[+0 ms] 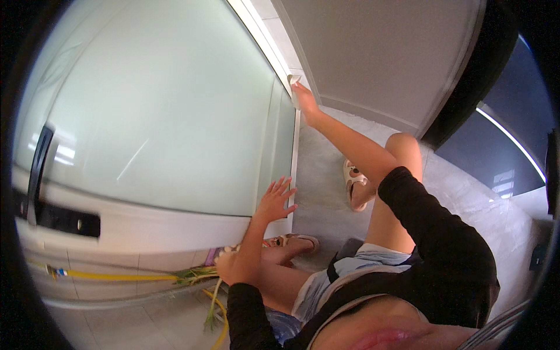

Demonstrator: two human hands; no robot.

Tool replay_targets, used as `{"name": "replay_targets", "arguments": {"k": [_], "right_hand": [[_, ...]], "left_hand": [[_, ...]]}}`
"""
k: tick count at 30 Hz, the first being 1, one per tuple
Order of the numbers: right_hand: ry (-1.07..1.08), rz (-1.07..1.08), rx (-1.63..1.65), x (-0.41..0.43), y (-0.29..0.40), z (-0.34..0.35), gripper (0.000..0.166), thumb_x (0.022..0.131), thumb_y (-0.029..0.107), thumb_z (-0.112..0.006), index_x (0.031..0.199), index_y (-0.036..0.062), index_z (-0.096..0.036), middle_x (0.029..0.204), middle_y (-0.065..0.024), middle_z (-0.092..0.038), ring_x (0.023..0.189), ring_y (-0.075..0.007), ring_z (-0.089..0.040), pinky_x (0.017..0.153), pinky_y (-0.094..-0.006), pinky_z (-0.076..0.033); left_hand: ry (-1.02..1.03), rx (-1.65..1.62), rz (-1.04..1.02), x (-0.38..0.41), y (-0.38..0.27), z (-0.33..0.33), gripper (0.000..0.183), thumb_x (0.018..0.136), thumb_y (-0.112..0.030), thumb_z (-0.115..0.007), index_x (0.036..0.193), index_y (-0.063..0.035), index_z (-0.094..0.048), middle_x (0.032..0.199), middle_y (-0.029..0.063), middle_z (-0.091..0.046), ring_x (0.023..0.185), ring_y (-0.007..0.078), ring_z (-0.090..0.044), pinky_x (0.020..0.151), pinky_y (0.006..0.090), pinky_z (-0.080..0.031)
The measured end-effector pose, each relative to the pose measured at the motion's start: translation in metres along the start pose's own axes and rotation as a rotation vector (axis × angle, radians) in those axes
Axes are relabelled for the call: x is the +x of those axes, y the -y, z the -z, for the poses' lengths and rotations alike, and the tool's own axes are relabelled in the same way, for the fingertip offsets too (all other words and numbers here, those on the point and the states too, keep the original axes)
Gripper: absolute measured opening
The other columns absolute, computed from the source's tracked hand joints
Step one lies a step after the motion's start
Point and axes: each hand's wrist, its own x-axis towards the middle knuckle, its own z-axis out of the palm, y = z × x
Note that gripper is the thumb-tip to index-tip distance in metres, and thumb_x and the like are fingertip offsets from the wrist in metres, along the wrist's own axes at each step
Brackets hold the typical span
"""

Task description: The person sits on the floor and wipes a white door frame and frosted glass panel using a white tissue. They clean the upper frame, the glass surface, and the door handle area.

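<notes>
A large frosted glass door (166,118) with a pale frame spans the left and top of the view. My right hand (307,104) is shut on a pale cloth (295,94), which is at the door's frame edge farther from me. My left hand (276,200) has its fingers spread near the lower corner of the glass and holds nothing. Whether its palm touches the door cannot be told. On the door's left side are a black handle (40,170) and a black lock plate (68,221).
Leafy green stalks (197,274) and a yellow hose (122,276) lie on tiles beyond the door, beside my left forearm. My sandalled feet rest on the grey floor (323,162). A grey panel (385,48) stands ahead, with dark glossy cabinet fronts (490,153) at right.
</notes>
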Motion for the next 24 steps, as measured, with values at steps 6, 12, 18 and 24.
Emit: {"name": "replay_targets", "arguments": {"k": [6,12,18,24], "right_hand": [[0.029,0.189,-0.179,-0.028,0.033,0.044,0.050,0.092,0.035,-0.050,0.132,0.0039,-0.048,0.126,-0.0071,-0.054,0.114,-0.0188,-0.048,0.098,-0.0313,-0.034],[-0.026,0.134,-0.037,-0.064,0.066,0.070,0.046,0.093,0.032,-0.047,0.127,0.0026,-0.051,0.114,-0.0095,-0.057,0.101,-0.0210,-0.050,0.089,-0.0349,-0.039],[-0.137,0.037,0.269,-0.040,0.058,0.086,0.049,0.090,0.039,-0.049,0.121,0.0011,-0.050,0.113,-0.0112,-0.053,0.100,-0.0236,-0.048,0.088,-0.0399,-0.038],[-0.225,0.020,0.406,-0.010,0.048,0.069,0.051,0.090,0.034,-0.048,0.128,-0.0002,-0.045,0.122,-0.0119,-0.051,0.108,-0.0232,-0.046,0.094,-0.0388,-0.035]], "left_hand": [[-0.026,0.006,-0.043,-0.012,0.006,-0.013,0.056,0.085,-0.050,-0.054,0.127,-0.0140,-0.053,0.148,0.0089,-0.030,0.139,0.0276,-0.020,0.112,0.0460,-0.020],[-0.029,0.002,-0.028,-0.015,0.007,-0.012,0.055,0.085,-0.050,-0.054,0.127,-0.0128,-0.054,0.147,0.0100,-0.031,0.139,0.0283,-0.020,0.111,0.0459,-0.022],[0.036,-0.057,0.026,-0.010,0.020,-0.013,0.055,0.085,-0.047,-0.056,0.127,-0.0121,-0.054,0.147,0.0123,-0.030,0.139,0.0294,-0.021,0.112,0.0444,-0.022],[0.118,-0.233,0.281,-0.022,0.049,-0.005,0.056,0.087,-0.048,-0.055,0.128,-0.0102,-0.053,0.147,0.0146,-0.030,0.138,0.0309,-0.022,0.112,0.0417,-0.022]]}}
